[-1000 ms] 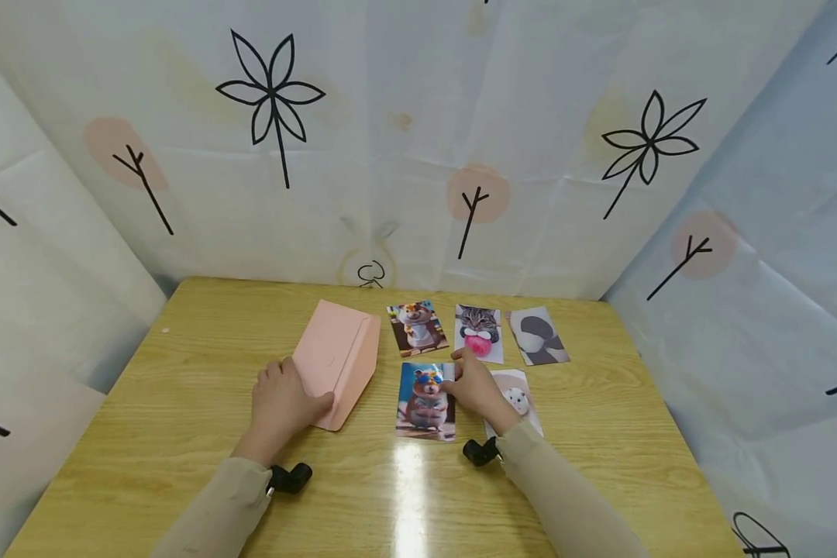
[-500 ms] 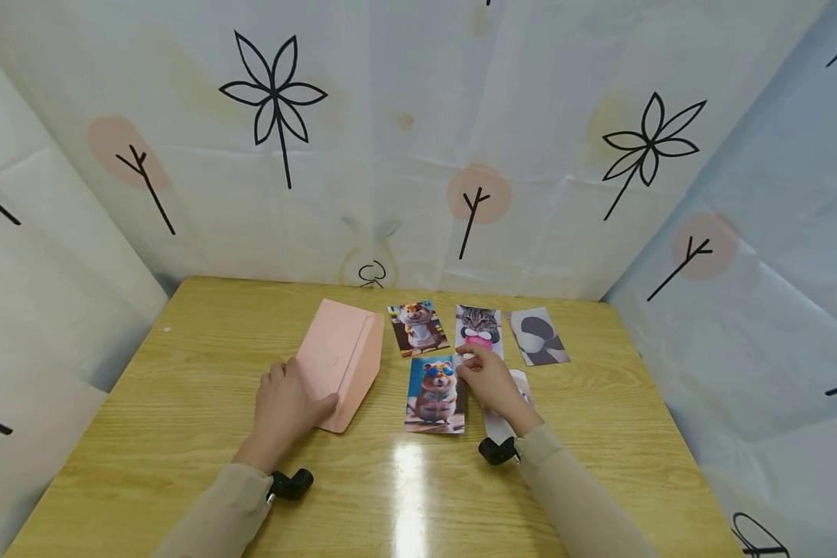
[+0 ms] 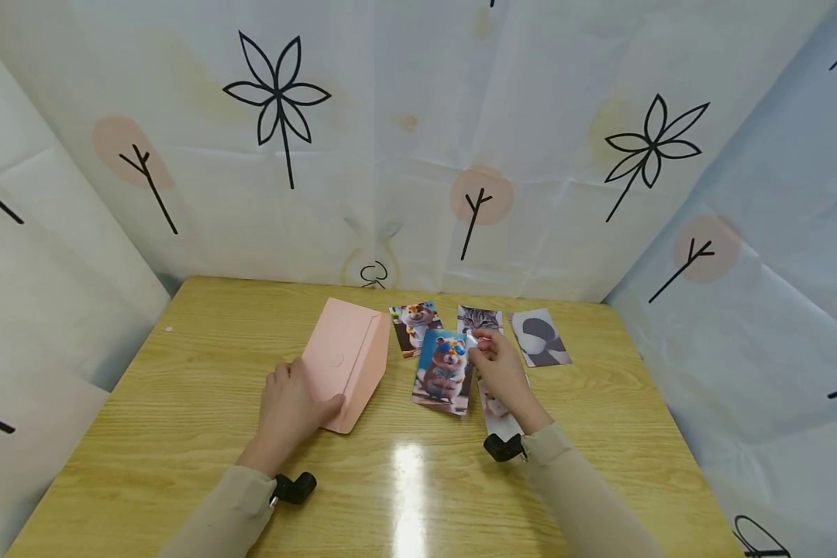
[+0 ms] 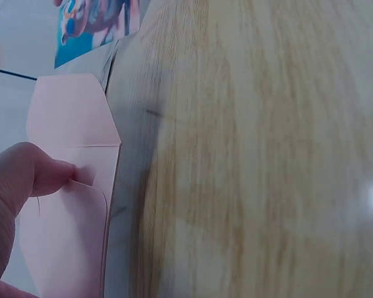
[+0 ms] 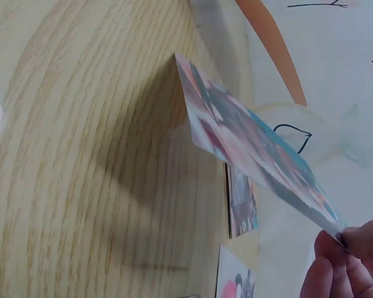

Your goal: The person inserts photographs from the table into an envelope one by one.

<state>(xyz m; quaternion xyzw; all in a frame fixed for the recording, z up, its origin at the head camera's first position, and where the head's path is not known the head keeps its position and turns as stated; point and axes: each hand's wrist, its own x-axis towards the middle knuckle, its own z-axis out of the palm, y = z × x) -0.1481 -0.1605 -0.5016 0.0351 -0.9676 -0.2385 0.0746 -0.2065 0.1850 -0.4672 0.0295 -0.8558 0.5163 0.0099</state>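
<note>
My right hand (image 3: pixel 500 370) pinches the right edge of a photo card (image 3: pixel 443 372) picturing a hamster in sunglasses. In the right wrist view that card (image 5: pixel 255 149) is lifted off the table and tilted, its corner between thumb and fingers. A pink envelope (image 3: pixel 335 356) lies at the left with its flap unfolded toward the right. My left hand (image 3: pixel 288 409) grips the envelope's lower part. The left wrist view has the thumb (image 4: pixel 46 171) at the edge of the pocket, below the flap (image 4: pixel 74 112); most other fingers are hidden there.
Behind the held card lie another hamster card (image 3: pixel 415 322) and a cat card (image 3: pixel 480 316), both partly covered. A grey and white card (image 3: pixel 540 337) lies at the right. A pale card (image 3: pixel 500 422) sits under my right forearm on the wooden table (image 3: pixel 181 372).
My right hand has raised the hamster card from the table and carried it away from me and slightly right. The left hand keeps hold of the envelope, nearly still.
</note>
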